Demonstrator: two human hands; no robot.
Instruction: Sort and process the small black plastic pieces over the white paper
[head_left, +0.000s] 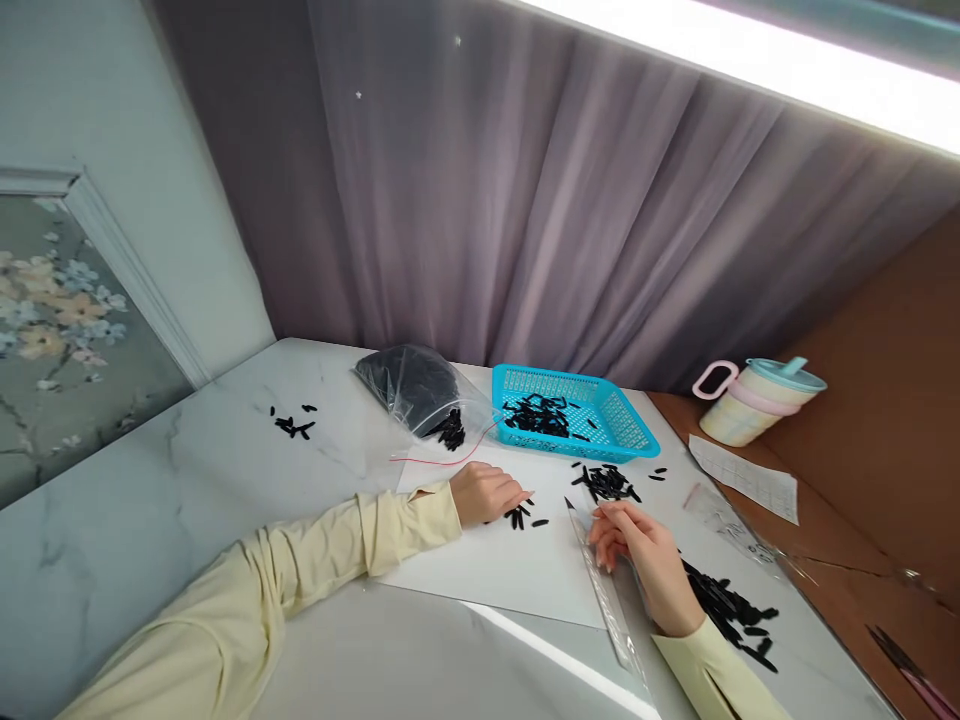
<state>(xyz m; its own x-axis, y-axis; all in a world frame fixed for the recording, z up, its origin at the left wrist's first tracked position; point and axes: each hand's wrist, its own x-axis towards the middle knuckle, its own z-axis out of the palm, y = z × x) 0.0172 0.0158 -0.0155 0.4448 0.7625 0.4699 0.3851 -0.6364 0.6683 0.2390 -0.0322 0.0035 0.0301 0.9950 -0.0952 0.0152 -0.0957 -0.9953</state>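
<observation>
My left hand (487,492) rests on a white sheet (487,570), fingers curled together, beside a few small black elongated pieces (517,517). What its fingertips hold, if anything, is hidden. My right hand (646,565) is over the sheet's right side, thumb and fingers drawn together; I cannot make out anything between them. Just left of it lies a long, thin, clear strip (606,600) with a dark pointed end. Beyond the right hand is a pile of black pieces (606,483), and a larger pile (724,600) spreads beside the right wrist.
A blue basket (622,425) holding black pieces stands at the back, beside a clear bag (412,385) of black pieces. A red thread (442,463) runs between them. At right are a cup (757,405), a paper strip (742,478), a small plastic bag (724,520) and scissors (900,655).
</observation>
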